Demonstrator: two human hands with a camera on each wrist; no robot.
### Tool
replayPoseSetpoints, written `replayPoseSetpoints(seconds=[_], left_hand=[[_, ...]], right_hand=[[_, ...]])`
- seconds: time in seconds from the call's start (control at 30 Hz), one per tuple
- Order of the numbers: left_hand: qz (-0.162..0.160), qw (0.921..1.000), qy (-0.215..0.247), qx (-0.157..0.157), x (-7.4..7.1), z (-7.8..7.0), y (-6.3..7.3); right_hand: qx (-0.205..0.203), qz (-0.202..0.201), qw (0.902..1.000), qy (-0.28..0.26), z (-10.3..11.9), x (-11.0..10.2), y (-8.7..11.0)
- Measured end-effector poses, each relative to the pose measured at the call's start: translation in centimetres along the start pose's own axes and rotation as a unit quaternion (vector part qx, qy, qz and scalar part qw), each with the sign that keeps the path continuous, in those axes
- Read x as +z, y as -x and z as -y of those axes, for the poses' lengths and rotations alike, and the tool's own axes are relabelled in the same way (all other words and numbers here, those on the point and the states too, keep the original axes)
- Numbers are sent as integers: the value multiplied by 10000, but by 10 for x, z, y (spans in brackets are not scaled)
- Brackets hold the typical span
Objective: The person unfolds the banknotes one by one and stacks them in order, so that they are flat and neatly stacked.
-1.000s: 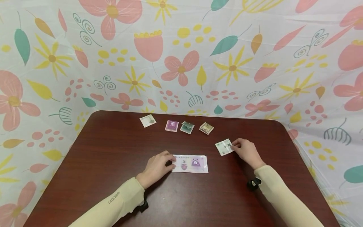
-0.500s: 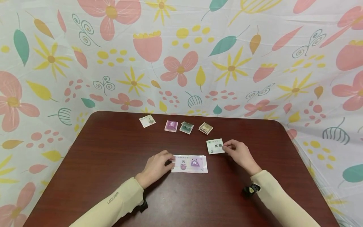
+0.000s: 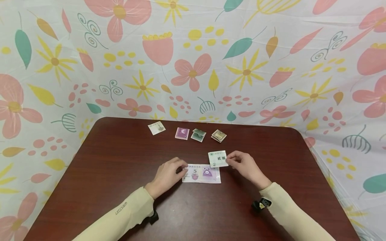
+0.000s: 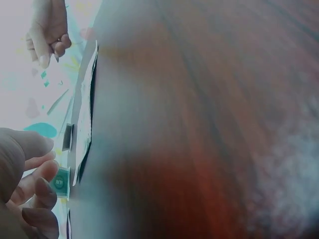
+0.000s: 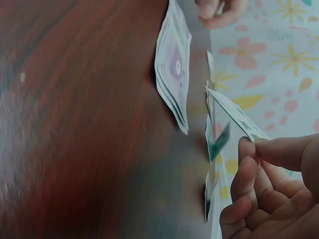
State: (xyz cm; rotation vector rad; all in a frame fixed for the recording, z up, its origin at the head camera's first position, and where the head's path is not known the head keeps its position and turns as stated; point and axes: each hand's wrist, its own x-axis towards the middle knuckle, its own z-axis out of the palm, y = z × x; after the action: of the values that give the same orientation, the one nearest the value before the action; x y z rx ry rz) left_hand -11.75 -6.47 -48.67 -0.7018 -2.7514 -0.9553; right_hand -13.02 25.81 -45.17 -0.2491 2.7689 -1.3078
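Note:
My right hand (image 3: 248, 167) pinches a folded pale green play banknote (image 3: 215, 159) marked 2 between thumb and forefinger. In the head view it overlaps the upper right corner of a stack of purple play banknotes (image 3: 197, 175) marked 5. The right wrist view shows this folded banknote (image 5: 237, 110) raised above the table, apart from the purple stack (image 5: 174, 64), whose layered edges show. My left hand (image 3: 164, 175) is at the stack's left end, fingers loosely bent. Seen from the left wrist, the fingers (image 4: 42, 194) hover beside the stack with nothing between them.
Along the back of the dark red table (image 3: 126, 160) lie a pale folded banknote (image 3: 156, 128), a purple one (image 3: 182, 133), a dark green one (image 3: 198, 135) and a brown one (image 3: 218, 136). A floral cloth (image 3: 193, 40) hangs behind the table's far edge.
My right hand has carried the folded green banknote leftward, from beyond the right of the purple stack to over its upper right corner. The left hand has risen slightly at the stack's left end.

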Motion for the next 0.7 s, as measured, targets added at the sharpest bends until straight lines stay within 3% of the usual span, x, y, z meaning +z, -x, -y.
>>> replayPoseSetpoints(seconds=[0.33, 0.53, 0.7], left_hand=[[-58, 9982, 566, -204, 3, -5, -8], [-49, 9878, 1487, -461, 7, -3, -15], [-18, 9825, 1761, -603, 12, -4, -18]], right_hand=[[-150, 337, 9983, -448, 12, 19, 3], [-167, 487, 9973, -530, 20, 32, 3], [-319, 511, 9963, -614, 22, 40, 3]])
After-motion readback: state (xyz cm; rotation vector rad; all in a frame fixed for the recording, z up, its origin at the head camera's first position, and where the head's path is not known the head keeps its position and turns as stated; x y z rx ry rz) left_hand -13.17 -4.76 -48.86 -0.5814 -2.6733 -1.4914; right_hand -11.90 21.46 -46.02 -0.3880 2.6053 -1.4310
